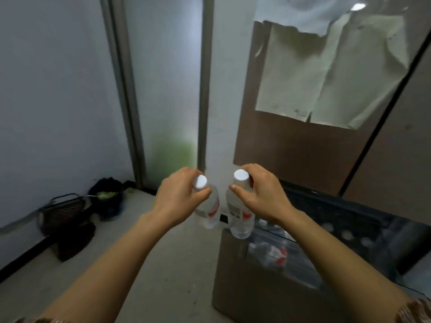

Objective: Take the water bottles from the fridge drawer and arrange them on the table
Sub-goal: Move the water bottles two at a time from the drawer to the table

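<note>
Two bottles in the air, one per hand, both hanging upright. Left hand [178, 194] has its grip closed round the neck of the left bottle [208, 209], fingers pinched just under the white cap [199, 183]. Right hand [258, 194] does the same on the right bottle [240, 217], thumb and fingers wrapped at the neck below its cap [241, 176]. Neck holds make sense: the caps are what sticks up out of a packed drawer, and a neck pinch lets the body dangle plumb so one hand can carry each. The two bottles are close but apart, held in front of the body, clear plastic with red-and-white labels.

The right bottle hangs just over the near-left corner of the drawer [326, 220]; the left one is over the bare floor [163, 264] beside it. So both are out, likely mid-carry.

Drawer: dark, pulled open below the brown fridge door [291, 148]. More bottles lie inside, white caps and red labels showing, but it's blurred and behind a clear front, so no count. Several remain, I'd guess.

No tabletop in view, so placing is not yet done.

Off to the left on the floor, a dark basket [63, 213] and a black bag [106, 194], contents unclear.
</note>
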A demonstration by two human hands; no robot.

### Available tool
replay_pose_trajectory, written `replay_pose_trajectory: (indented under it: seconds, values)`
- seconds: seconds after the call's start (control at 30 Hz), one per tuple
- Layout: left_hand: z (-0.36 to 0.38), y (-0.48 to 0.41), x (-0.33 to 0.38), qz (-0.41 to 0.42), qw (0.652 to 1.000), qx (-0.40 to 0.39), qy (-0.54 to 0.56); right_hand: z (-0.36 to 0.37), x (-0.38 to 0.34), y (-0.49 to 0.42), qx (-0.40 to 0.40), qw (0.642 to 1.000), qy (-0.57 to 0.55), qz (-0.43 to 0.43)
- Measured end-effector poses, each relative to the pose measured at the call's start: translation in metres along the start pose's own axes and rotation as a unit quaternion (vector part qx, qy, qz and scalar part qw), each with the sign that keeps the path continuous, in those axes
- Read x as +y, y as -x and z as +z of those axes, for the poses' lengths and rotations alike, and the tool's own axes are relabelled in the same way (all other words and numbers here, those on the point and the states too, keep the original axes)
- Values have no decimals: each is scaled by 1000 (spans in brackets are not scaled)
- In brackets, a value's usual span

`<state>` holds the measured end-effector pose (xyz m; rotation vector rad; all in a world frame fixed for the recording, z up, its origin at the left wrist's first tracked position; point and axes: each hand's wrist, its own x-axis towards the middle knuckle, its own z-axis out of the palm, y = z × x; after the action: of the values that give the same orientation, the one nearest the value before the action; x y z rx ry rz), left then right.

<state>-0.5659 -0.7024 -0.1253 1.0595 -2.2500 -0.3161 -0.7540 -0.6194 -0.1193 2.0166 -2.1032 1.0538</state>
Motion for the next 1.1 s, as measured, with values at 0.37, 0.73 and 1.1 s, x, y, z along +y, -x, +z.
replay_pose_trajectory:
  seconds: [0.37,0.73,1.1]
  values:
    - [-143,152,-227,-314,949,-26,-6,218,-208,-15,-255,957,-30,-138]
    - [-334,295,-434,-441,894,80,-23,409,-496,-29,-344,909,-108,-211]
    - [-495,366,-638,-551,813,189,-19,563,-748,-84,-364,858,-126,-340]
